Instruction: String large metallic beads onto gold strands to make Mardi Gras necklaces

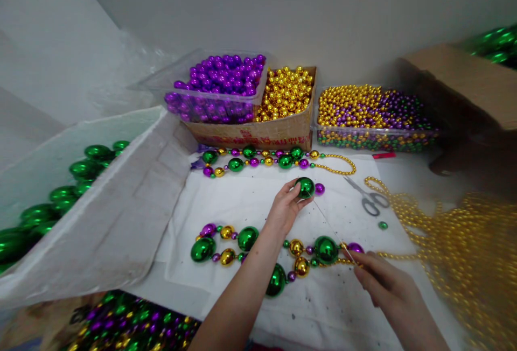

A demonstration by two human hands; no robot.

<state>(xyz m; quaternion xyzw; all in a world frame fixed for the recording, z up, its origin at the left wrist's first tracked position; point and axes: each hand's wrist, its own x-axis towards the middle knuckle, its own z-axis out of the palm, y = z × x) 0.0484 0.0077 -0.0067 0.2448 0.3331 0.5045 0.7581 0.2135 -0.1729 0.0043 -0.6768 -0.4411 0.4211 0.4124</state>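
My left hand [287, 200] is closed around a large shiny green bead [304, 187], above the white cloth. A small purple bead [319, 189] shows just to its right; whether the two touch I cannot tell. From the green bead a thin pale string [325, 217] slants down to my right hand [382, 278], which pinches it between thumb and fingers. Beneath my hands lies a strand of green, gold and purple beads [326, 249], partly hidden by my left forearm. A purple bead [355, 248] sits right by my right fingertips.
A beaded necklace [286, 161] lies farther back. Grey scissors [370, 203] and a small green bead [383, 225] are at right, beside heaped gold bead chains [464, 243]. Behind stand a purple-bead tub [218, 95], a cardboard box [250, 131] and a mixed-bead tub [375, 131]. A white bin [133, 200] flanks the left.
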